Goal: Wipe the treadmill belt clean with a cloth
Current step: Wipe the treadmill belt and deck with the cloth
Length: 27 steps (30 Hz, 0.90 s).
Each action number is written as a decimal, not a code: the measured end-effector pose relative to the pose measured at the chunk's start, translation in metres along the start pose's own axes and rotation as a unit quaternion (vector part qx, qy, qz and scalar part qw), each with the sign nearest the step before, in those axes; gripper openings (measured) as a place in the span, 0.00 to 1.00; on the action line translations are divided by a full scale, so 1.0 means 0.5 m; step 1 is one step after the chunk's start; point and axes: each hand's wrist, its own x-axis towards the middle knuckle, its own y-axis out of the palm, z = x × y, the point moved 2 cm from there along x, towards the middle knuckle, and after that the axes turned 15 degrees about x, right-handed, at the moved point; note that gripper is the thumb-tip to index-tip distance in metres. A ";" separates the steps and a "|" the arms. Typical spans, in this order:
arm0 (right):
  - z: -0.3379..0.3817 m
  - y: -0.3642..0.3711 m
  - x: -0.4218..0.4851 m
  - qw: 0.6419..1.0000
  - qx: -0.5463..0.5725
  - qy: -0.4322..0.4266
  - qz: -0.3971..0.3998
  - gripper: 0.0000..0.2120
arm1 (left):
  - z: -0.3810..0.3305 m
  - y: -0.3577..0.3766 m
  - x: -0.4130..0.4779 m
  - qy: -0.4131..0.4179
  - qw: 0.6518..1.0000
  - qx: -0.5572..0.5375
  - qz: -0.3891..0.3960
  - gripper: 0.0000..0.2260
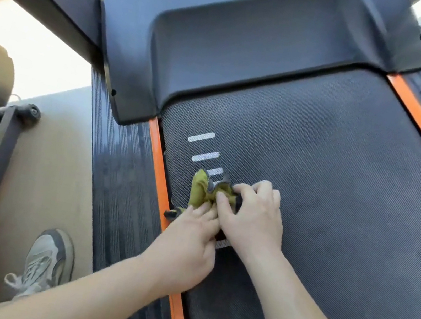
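A crumpled olive-green cloth (200, 190) with a dark grey edge lies on the black textured treadmill belt (336, 193), near its left side by the white stripe marks. My right hand (252, 218) lies on the cloth, its thumb and fingers pinching the bunched fabric. My left hand (188, 241) reaches in from the lower left, and its fingers hold the cloth's near edge beside the orange strip. Part of the cloth is hidden under both hands.
The dark motor cover (248, 49) rises at the belt's far end. Orange strips (159, 168) and ribbed side rails (119, 186) border the belt. My shoe (46, 263) stands on the beige floor to the left, near a black wheeled base (30, 113).
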 end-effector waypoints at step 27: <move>-0.099 -0.054 -0.029 0.974 -0.158 -0.124 0.100 0.29 | 0.058 -0.017 0.080 -0.043 0.977 0.206 -0.046 0.26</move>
